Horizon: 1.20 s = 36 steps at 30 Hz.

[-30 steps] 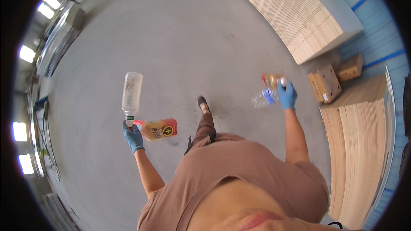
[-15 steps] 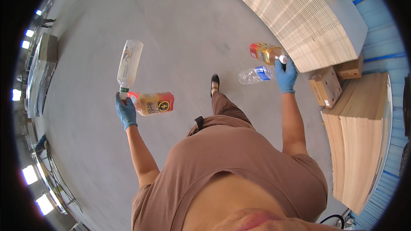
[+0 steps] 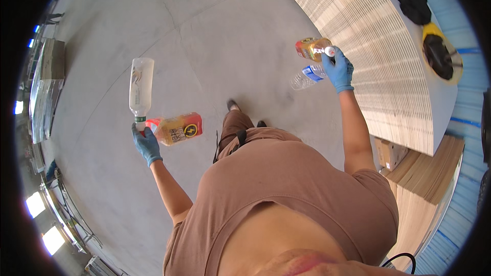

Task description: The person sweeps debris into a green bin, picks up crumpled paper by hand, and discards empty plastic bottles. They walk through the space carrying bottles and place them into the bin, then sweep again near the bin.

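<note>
The left hand (image 3: 147, 143) pinches a clear bottle (image 3: 140, 88) and an orange bottle (image 3: 176, 128) by their necks. The right hand (image 3: 338, 69) (nearer the ribbed bench (image 3: 378, 56)) does likewise with two more bottles (image 3: 310, 61); fingers should probably stay pressed tight.

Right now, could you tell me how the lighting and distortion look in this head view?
Head view: strong fisheye, the slatted panel stack bows; even daylight on the concrete floor; blown-out windows at lower left; left hand and right hand with their bottles stay sharp.

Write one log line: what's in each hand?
left hand: clear bottle, orange bottle | right hand: amber bottle, blue-label bottle | over concrete floor
</note>
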Tool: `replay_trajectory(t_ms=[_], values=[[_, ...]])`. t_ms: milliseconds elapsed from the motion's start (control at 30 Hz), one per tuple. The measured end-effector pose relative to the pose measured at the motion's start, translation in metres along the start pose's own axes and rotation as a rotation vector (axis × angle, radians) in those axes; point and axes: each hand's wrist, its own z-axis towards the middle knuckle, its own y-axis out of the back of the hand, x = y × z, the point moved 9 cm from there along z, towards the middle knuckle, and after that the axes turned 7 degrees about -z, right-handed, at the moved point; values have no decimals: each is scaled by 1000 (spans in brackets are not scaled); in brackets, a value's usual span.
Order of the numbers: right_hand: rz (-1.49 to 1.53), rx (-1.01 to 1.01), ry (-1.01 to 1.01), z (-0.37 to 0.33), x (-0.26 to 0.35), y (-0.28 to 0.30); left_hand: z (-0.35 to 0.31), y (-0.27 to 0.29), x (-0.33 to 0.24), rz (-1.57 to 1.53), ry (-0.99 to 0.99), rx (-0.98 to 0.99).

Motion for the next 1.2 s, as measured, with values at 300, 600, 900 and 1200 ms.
replay_trajectory(t_ms=[300,600,900,1200], values=[[104,-344,69,210,12,-95,192,-180,-47,26,89,47],[-10,-197,-117,395,-19,-248,492,-399,-206,-35,-43,77],[-26,76,-84,704,-9,-431,704,-556,-313,-51,-22,21],[88,-73,-52,1023,63,-583,927,-724,-320,20,51,73]])
